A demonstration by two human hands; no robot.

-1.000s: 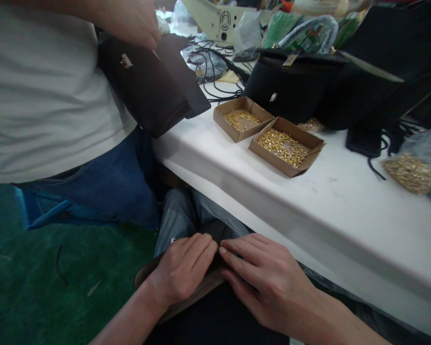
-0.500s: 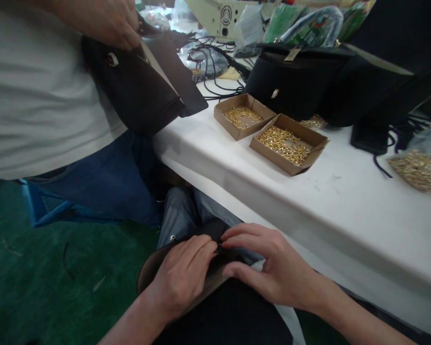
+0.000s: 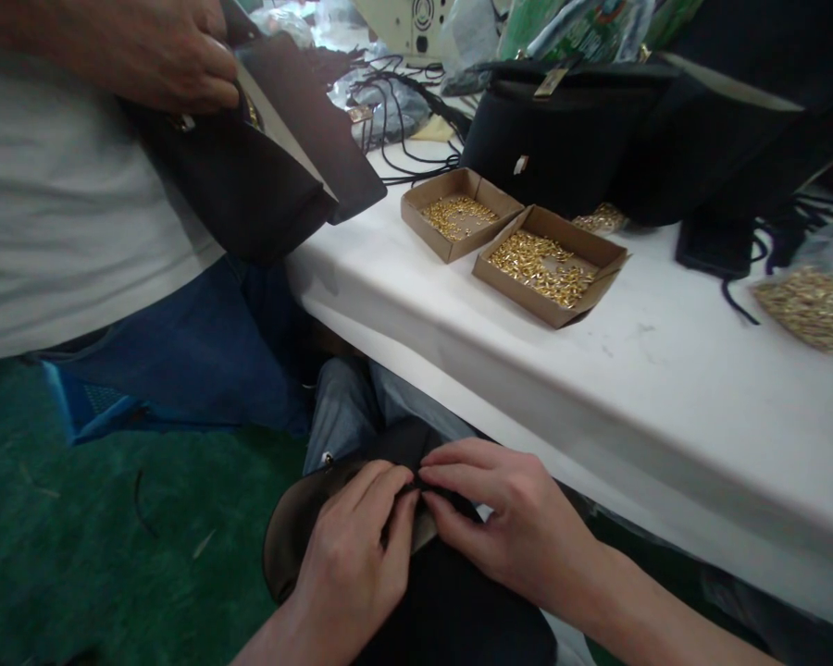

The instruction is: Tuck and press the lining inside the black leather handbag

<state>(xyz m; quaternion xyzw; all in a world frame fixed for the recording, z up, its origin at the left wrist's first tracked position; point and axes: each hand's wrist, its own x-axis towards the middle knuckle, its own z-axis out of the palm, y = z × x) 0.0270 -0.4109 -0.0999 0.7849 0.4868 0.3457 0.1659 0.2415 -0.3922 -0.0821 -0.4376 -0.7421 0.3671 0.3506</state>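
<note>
A black handbag (image 3: 458, 601) lies across my lap with its brownish inner side (image 3: 298, 527) facing up at the left. My left hand (image 3: 361, 546) is closed on the bag's upper edge, thumb and fingers pinching it. From the right, my right hand (image 3: 506, 509) pinches the same edge, its fingertips almost touching those of the left. Whatever small part may sit between the fingertips is hidden. A small shiny metal fitting (image 3: 328, 459) shows on the bag's far rim.
On the white table (image 3: 701, 407) stand two cardboard trays, one (image 3: 427, 231) beside the other (image 3: 520, 298), holding small gold pieces. Black bags (image 3: 548, 139) stand behind them. A co-worker's hand (image 3: 180, 65) holds another black bag (image 3: 250, 185) at left. A plastic bag of gold pieces (image 3: 812, 305) lies right.
My right thumb and fingers have closed together at the bag's edge. My left thumb now shows, pressed to that edge. The co-worker's hand and bag have shifted left in view.
</note>
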